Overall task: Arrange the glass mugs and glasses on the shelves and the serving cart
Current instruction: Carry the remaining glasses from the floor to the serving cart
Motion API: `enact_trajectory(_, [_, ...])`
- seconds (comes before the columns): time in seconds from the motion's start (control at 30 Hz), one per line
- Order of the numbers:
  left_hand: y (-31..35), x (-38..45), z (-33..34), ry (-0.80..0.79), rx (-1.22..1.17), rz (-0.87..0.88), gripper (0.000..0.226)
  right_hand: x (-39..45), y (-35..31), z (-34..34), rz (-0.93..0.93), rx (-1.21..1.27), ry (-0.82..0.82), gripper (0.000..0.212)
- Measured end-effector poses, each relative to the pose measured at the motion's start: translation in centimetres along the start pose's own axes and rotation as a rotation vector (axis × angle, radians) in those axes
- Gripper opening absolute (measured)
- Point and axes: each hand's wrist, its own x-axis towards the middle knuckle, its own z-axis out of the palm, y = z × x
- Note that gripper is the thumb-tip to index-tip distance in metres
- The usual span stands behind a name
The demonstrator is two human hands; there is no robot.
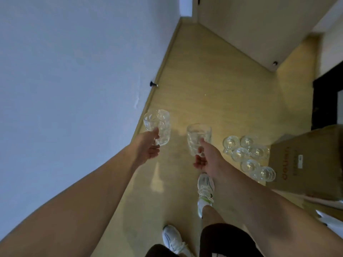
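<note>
My left hand [148, 147] grips the handle of a clear faceted glass mug [158, 125] and holds it upright above the wooden floor. My right hand [206, 156] grips the handle of a second clear glass mug [197, 138], also upright, a little lower and to the right. Several more glass mugs [246, 154] stand clustered on the floor to the right of my right hand. No shelf or serving cart is in view.
A cardboard box [308, 164] sits on the floor just right of the cluster of mugs. A white wall [74, 71] runs along the left with a door stop [153, 84] at its base. The corridor floor [213, 80] stretches ahead. My feet in white sneakers [205, 190] are below.
</note>
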Motion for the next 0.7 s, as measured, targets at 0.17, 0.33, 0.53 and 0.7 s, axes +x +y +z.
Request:
enact_trajectory(0.17, [5.3,-11.2,-5.5,0.033,-0.188,0.226,0.030,-12.1,-4.3,4.5,-0.251,-0.118,-0.130,0.047])
enact_trajectory(0.33, [9.4,-22.2,-10.6,0.085,-0.242,0.391,0.035,-23.6,-8.3,8.8,-0.495,-0.215,-0.255,0.046])
enact_trajectory(0.53, [12.7,-33.4,-16.0,0.245,-0.359,0.583,0.035,-34.6,-13.4,13.6,-0.703,-0.321,-0.471,0.049])
enact_trajectory(0.7, [13.2,-41.2,-18.4,0.382,-0.517,0.701,0.034,-41.6,-16.2,16.5,-0.825,-0.434,-0.645,0.046])
